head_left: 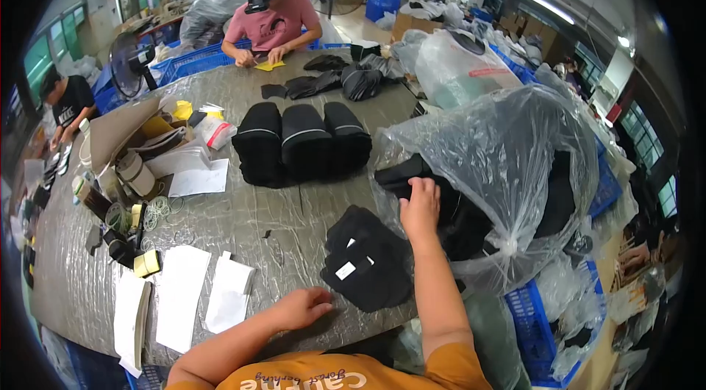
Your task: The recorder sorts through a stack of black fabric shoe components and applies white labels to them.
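Observation:
My right hand (421, 208) reaches forward and rests on a black fabric bundle (403, 172) at the mouth of a large clear plastic bag (500, 140). Its fingers look slightly apart, and I see no firm grip. More black fabric lies inside the bag under the film. My left hand (303, 309) lies near the table's front edge, fingers loosely bent, thumb apart, holding nothing. Between my arms sits a flat stack of black fabric pieces (368, 261) with small white labels. Beyond it stand three tied black fabric bundles (303, 146) side by side.
White paper sheets (182, 298) lie at left on the table (257, 258). Past them are string (156, 212), tape rolls and an opened carton (125, 129). A person in pink (272, 26) handles yellow pieces across the table. A blue crate (540, 331) stands by my right side.

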`<state>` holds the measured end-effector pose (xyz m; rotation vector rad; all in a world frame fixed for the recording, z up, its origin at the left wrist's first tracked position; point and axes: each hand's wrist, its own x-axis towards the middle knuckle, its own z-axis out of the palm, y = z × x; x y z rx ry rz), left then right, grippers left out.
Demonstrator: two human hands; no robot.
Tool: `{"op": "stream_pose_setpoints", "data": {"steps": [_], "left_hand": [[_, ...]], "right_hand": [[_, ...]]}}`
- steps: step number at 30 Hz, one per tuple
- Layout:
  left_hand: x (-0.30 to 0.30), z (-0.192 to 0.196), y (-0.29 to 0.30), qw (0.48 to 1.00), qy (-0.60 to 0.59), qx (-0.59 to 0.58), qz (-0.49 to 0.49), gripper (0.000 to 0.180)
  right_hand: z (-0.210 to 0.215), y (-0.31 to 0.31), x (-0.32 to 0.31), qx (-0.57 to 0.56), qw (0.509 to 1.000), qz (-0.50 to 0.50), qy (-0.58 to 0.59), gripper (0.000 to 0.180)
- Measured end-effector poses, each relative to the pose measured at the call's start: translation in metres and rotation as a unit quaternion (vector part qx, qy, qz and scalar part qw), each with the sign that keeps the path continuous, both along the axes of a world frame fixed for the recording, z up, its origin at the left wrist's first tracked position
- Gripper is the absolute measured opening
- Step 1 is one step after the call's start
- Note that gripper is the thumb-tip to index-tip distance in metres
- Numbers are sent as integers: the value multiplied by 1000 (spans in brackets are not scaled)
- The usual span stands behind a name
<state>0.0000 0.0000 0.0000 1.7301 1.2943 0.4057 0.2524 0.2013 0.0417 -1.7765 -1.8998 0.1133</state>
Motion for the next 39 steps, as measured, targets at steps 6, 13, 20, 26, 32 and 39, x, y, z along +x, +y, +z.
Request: {"op": "stream_pose_setpoints", "data": {"steps": [6, 13, 20, 26, 32, 39], "left_hand": [[15, 12, 17, 1000, -12, -19, 0, 36], [9, 13, 11, 995, -47, -83, 14, 34], [-44, -6, 18, 745, -562, -243, 265, 55], [-89, 23, 4, 647, -680, -252, 236, 73], [-98, 54, -38, 947, -245, -66, 198, 60], [-78, 85, -62, 985, 73, 157, 20, 59]], "right_hand": [[-5, 74, -18, 29, 903, -23, -428, 32], [-8, 100, -17, 52, 942, -75, -324, 29], [52, -39, -84, 236, 929, 253, -130, 23], [0, -160, -128, 271, 866, 415, -60, 31], [-25, -202, -123, 89, 870, 484, 25, 50], [-63, -186, -104, -184, 703, 324, 606, 87]]}}
